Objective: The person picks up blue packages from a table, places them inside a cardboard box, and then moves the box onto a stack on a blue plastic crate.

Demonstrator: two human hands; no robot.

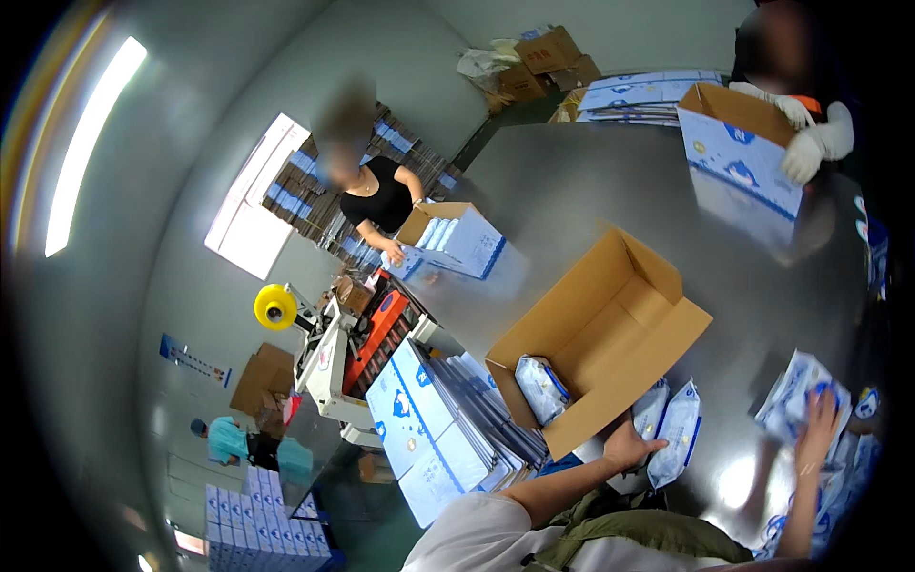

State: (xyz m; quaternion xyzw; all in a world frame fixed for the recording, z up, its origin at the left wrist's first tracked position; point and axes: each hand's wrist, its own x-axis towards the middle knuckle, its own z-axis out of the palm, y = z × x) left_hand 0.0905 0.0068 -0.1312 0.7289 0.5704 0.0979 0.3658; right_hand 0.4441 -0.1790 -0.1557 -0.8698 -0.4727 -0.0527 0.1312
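In front of me an open cardboard box [610, 334] lies tilted, its brown inside facing me. One blue-and-white soft pack [543, 389] rests in its near left corner. My left hand [629, 446] is at the box's near edge, thumb out and other fingers mostly hidden, closed against a pair of similar packs, one a standing soft pack [679, 434]. Off to the right, my right hand [817, 429] has its fingers over another soft pack [801, 391] and grips it. More soft packs [858, 467] are heaped beside and under that wrist.
Flattened blue-and-white cartons [438, 419] are stacked left of the box. Across the grey table [572, 181], one person handles a filled box [457, 238]; another, in white gloves, holds an open box [739, 143]. A taping machine with a yellow roll [275, 307] stands at left.
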